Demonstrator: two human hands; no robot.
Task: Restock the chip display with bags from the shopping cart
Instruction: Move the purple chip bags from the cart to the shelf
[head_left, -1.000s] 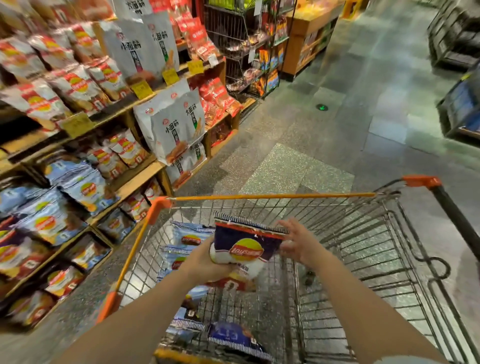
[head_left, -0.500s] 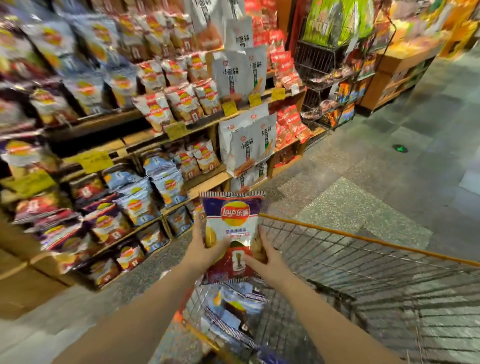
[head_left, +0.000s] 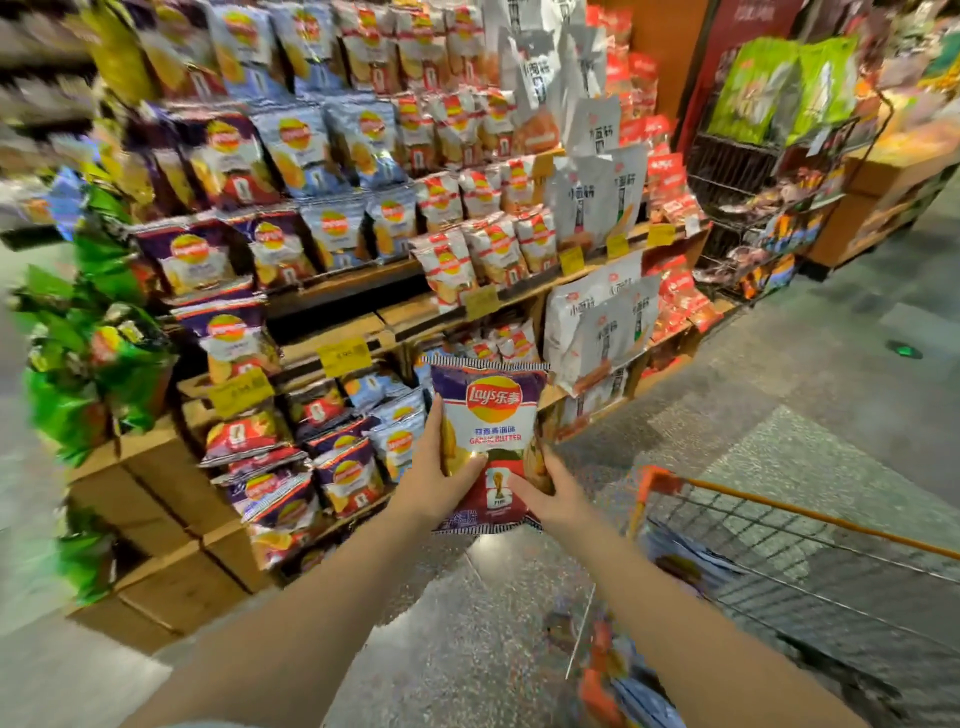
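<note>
Between both sets of fingers, upright before the chip display (head_left: 332, 291) — garlic butter bag (head_left: 487, 415) gripped low by left hand (head_left: 434, 480) and right hand (head_left: 548, 499), cart (head_left: 779, 519) just right; advisable to match purple-topped row beyond left fingertips — seat upright, label outward, without crushing.

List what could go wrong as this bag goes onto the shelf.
1. Both the left hand and right hand grip only the lower part of the garlic butter chip bag; its top could flop or the chips get crushed.
2. The lower shelf bags lean outward in loose stacks; pushing one in may topple them.
3. The shopping cart stands close on the right and could be bumped.
</note>
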